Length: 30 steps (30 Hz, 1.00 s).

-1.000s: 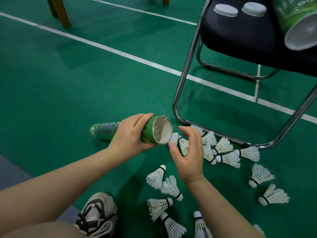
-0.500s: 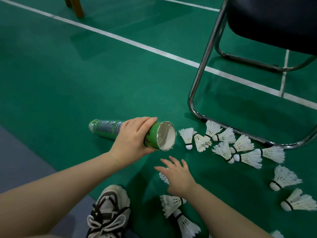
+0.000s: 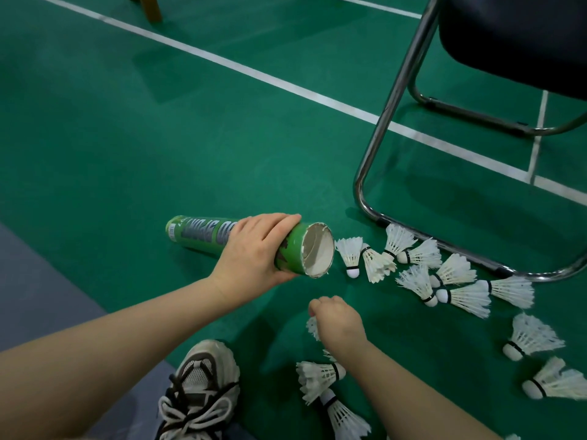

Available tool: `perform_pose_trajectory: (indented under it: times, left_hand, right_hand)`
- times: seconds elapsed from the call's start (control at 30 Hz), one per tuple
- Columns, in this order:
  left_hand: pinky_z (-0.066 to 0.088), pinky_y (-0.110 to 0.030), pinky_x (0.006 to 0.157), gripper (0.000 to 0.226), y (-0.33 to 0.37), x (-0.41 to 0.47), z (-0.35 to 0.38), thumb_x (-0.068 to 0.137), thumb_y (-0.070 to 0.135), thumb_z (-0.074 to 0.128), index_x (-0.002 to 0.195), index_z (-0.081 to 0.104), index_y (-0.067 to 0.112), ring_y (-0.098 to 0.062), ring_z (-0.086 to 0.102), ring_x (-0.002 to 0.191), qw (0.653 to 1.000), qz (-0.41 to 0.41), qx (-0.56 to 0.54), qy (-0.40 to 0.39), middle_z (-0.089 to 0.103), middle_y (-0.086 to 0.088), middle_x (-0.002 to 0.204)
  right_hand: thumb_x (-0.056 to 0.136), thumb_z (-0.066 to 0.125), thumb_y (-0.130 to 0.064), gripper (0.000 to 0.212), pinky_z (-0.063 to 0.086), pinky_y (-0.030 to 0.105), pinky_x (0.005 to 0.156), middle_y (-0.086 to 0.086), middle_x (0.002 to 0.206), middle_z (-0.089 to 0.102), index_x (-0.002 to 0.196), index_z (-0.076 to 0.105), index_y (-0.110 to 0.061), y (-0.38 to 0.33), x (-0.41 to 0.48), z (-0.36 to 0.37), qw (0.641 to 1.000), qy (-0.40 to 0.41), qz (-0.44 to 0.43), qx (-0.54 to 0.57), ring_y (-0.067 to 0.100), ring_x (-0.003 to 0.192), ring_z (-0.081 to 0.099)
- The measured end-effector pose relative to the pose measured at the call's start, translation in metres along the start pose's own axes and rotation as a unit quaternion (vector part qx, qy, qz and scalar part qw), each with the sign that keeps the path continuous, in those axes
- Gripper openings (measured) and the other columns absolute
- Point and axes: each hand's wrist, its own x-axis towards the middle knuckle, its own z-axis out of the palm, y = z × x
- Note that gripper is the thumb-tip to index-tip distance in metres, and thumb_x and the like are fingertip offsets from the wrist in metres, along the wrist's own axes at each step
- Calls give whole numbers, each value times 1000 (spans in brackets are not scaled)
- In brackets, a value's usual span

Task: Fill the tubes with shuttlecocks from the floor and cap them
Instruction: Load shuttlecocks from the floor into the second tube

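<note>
My left hand (image 3: 254, 252) grips a green shuttlecock tube (image 3: 203, 236) near its open mouth (image 3: 317, 254), holding it almost level just above the green floor, mouth pointing right. My right hand (image 3: 336, 319) is lower, below the mouth, with fingers closed on a white shuttlecock (image 3: 313, 327) whose feathers stick out on the left; most of it is hidden under the hand. Several white shuttlecocks (image 3: 416, 265) lie scattered on the floor to the right of the tube, and more shuttlecocks (image 3: 317, 376) lie beside my right forearm.
A chrome chair frame (image 3: 378, 131) with a dark seat (image 3: 514, 39) stands at the right, its floor rail (image 3: 460, 254) just behind the shuttlecocks. My shoe (image 3: 200, 392) is at the bottom centre. White court lines (image 3: 254, 74) cross the floor; a wooden leg (image 3: 149, 7) stands far back.
My right hand came down from the tube's mouth to the floor, open half a second ago, and has now closed on a shuttlecock. The view has tilted down.
</note>
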Motion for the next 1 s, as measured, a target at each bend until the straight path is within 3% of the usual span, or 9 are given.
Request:
perform_pose_trajectory:
  times: [0.17,0.3,0.4,0.5,0.57,0.7,0.83,0.9,1.0]
  left_hand:
    - [33,-35,90,72,3,2,3,63,53,56,124,39,19,-18,46,105,1000,-8,0,-2,60,-6,114]
    - [38,-37,89,71,8,4,5,63,54,54,124,39,19,-17,45,104,1000,-11,-2,6,60,-6,113]
    - [40,-39,88,71,10,8,5,63,55,53,123,40,19,-17,44,104,1000,-14,-1,14,60,-7,113]
    - [41,-40,88,71,11,11,7,63,55,52,123,40,19,-18,45,103,1000,-20,0,12,60,-7,112]
    - [42,-41,88,71,11,11,8,63,55,52,123,40,19,-19,47,102,1000,-22,2,9,60,-7,112]
    - [42,-42,89,72,12,12,10,63,55,53,124,40,19,-18,44,102,1000,-18,5,2,60,-7,112]
    - [42,-42,88,72,15,14,11,63,54,53,124,40,19,-18,44,102,1000,-17,3,1,60,-7,112]
    - [42,-42,88,72,17,14,13,62,54,54,123,40,19,-18,44,102,1000,-15,2,0,60,-8,111]
    - [42,-41,88,73,19,16,15,61,54,54,123,40,19,-19,46,102,1000,-14,3,0,60,-7,111]
  right_hand:
    - [91,36,-1,37,48,30,74,4,109,63,118,56,-17,17,-6,-32,965,138,110,195,22,93,59]
    - [91,50,-7,17,44,17,54,-6,79,61,100,62,-15,27,-14,-78,784,329,190,490,10,67,54]
    - [85,55,5,22,47,11,59,-3,76,61,82,59,-16,29,-25,-115,623,416,144,646,5,66,58]
    - [83,49,14,30,49,17,59,-7,65,62,77,58,-13,33,-32,-140,561,413,80,713,2,58,57]
    - [83,44,17,33,50,21,58,-10,61,63,78,59,-11,35,-31,-145,579,367,41,727,6,58,58]
    - [84,50,13,30,51,20,58,-9,66,66,78,61,-14,18,-31,-140,705,275,18,654,5,61,61]
    - [84,60,-4,30,53,26,73,-5,86,65,79,61,-33,-5,-23,-125,757,322,50,566,9,79,63]
    - [83,63,-10,30,46,18,77,-15,93,56,83,58,-40,-12,-20,-118,785,356,44,505,3,85,57]
    - [82,65,-19,29,44,15,75,-18,96,50,98,53,-41,-16,-18,-110,789,360,39,496,0,87,52]
